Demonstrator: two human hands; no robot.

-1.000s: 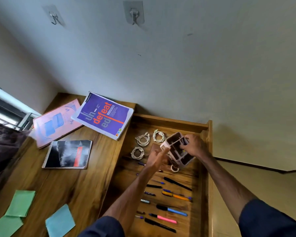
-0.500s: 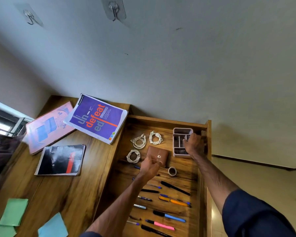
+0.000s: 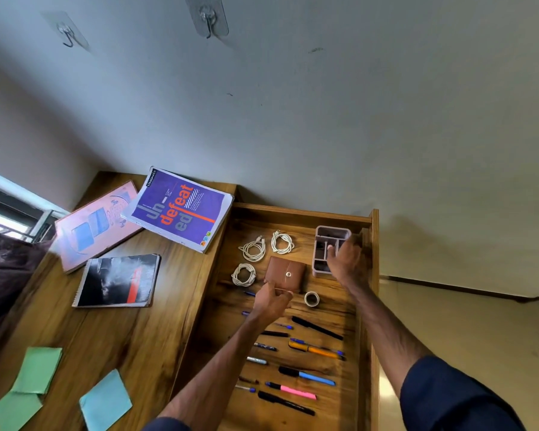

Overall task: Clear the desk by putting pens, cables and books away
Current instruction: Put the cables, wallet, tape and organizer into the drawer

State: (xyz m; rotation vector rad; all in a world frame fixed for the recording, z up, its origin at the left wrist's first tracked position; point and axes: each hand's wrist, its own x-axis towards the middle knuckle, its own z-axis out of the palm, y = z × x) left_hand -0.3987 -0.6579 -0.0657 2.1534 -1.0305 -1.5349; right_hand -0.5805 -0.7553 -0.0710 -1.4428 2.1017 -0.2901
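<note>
Step in hand, as I read it: placing the pink organizer (image 3: 332,233) in the far right corner of the desk's sunken section (image 3: 333,309), before any pens go in. The right hand (image 3: 344,259) lies over the organizer's near right part with one finger down among the dividers; I can't tell if it clamps a wall or only touches. The left hand (image 3: 271,303) has its fingers curled and seems to pinch the near edge of the brown wallet (image 3: 288,273), just beside the tape roll (image 3: 311,299). The pens (image 3: 308,376) lie loose in rows on the sunken wood, nearer the person. Three coiled cables (image 3: 252,250) sit left of the organizer, apart from it. Next move, likely: free a hand, take a pen by its barrel and stand it in a compartment; round barrels may roll. Books are unsorted on the raised desk (image 3: 156,321): purple book (image 3: 178,209) overlapping pink book (image 3: 97,222), black notebook (image 3: 119,279) nearer. Sticky notes (image 3: 38,368) lie near the front. The pale wall (image 3: 324,119) carries two hooks (image 3: 207,17); there's a window (image 3: 0,213) far left.
</note>
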